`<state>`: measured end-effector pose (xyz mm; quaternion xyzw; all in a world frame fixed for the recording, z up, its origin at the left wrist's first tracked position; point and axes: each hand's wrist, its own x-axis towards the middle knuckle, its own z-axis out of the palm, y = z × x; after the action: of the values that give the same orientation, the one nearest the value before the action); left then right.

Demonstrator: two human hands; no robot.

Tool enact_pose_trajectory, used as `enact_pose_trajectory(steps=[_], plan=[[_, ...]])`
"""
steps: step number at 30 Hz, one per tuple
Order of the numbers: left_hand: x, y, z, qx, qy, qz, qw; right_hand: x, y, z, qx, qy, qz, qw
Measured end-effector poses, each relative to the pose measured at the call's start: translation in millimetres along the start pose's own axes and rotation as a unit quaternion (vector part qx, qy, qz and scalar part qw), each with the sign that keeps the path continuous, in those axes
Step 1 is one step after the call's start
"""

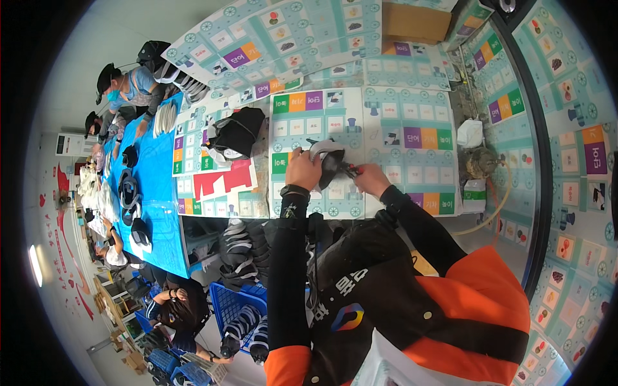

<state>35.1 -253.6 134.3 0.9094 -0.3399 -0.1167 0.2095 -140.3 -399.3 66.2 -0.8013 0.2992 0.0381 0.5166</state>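
Observation:
On the table in front of me is a black and light grey cap (pixel 331 168), partly hidden by my fingers. My left hand (pixel 302 170) is closed on its left edge. My right hand (pixel 371 181) is closed round a small dark hand tool (pixel 349 170) that looks like thread snips. The tool's tip is at the cap's right side; whether it touches cannot be made out. Left of my hands lies a pile of black and white cap pieces (pixel 237 133).
Printed teal-and-white sheets (pixel 412 106) cover the table and walls. A cardboard box (pixel 415 22) stands at the back. At right are a white bag (pixel 470 133) and a hose (pixel 505 199). Stacked caps (pixel 235 248) and a blue crate (pixel 225 309) sit below left. Co-workers stand around a blue table (pixel 151 193).

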Motion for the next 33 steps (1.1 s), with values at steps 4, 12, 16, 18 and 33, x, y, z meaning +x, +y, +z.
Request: enact_pose_trajectory(steps=[4,12,16,18,33], plan=[[-2.2,-5.6,2.1,-0.002,0.005,0.003,1.000,-2.0,-7.6,-1.0,0.037,0.026,0.008,0.999],[-2.6,-1.6,-0.6,-0.008,0.003,-0.010,1.000,-2.0,2.3,1.4,0.071,-0.057,0.048,0.995],[-1.0,-2.5,2.0,-0.003,0.006,-0.008,1.000,-4.8,8.8,7.6,0.107,-0.015,0.058,0.992],[-0.9,-4.2,3.8,-0.005,0.009,-0.002,1.000,-8.0,6.7,2.8,0.077,-0.062,0.046,0.994],[10.2,2.9,6.8,0.002,0.015,0.009,1.000,-22.2,10.4,9.8,-0.017,0.037,-0.029,0.999]])
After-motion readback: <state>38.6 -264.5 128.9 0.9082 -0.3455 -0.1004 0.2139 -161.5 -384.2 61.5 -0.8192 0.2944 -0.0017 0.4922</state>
